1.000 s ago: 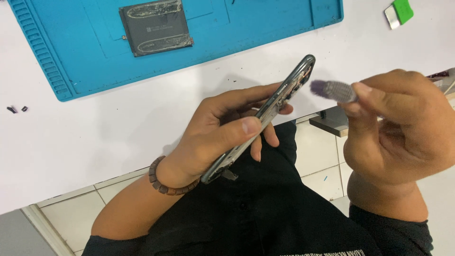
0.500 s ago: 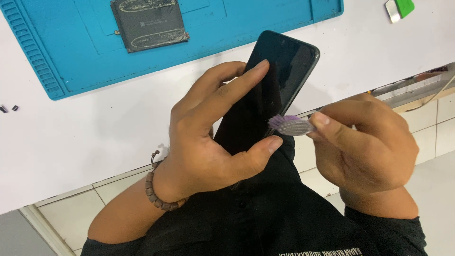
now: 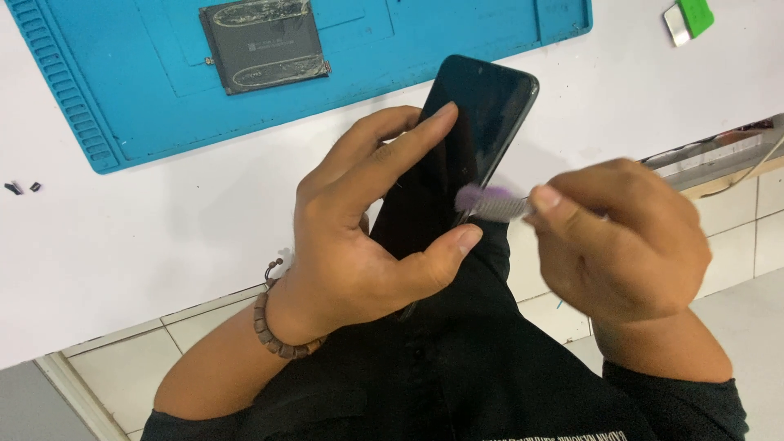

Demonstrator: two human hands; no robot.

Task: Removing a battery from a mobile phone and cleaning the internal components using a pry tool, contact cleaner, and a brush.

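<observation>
Nearest to us, our left hand (image 3: 367, 237) holds a slim black smartphone with a glossy glass face (image 3: 457, 155) above our lap. The fingers are half closed: the thumb presses the lower right edge and the long fingers lie across the screen, so the phone stays firm and tilted, its top corner pointing away over the bench. We judge that this grip leaves the right edge of the phone free for the tool.

Our right hand (image 3: 629, 237) is closed in a pinch around a small brush with pale purple bristles (image 3: 483, 201). The bristle head touches the right edge of the phone, just above the left thumb. The head is a little blurred, so we cannot tell the exact shape of the bristles; they look soft and short. On the left wrist we wear a bracelet of round brown beads (image 3: 273, 327).

Farther away is the plain white bench (image 3: 163, 237), smooth and matt. On it lies a blue rubber work mat with a ridged border (image 3: 90, 98). On the mat rests a flat dark grey rectangular battery with worn strips of adhesive (image 3: 261, 45), well apart from the phone. At the left edge lie two tiny dark parts (image 3: 23, 188), and at the far right a small green and white flat piece (image 3: 688, 20).
</observation>
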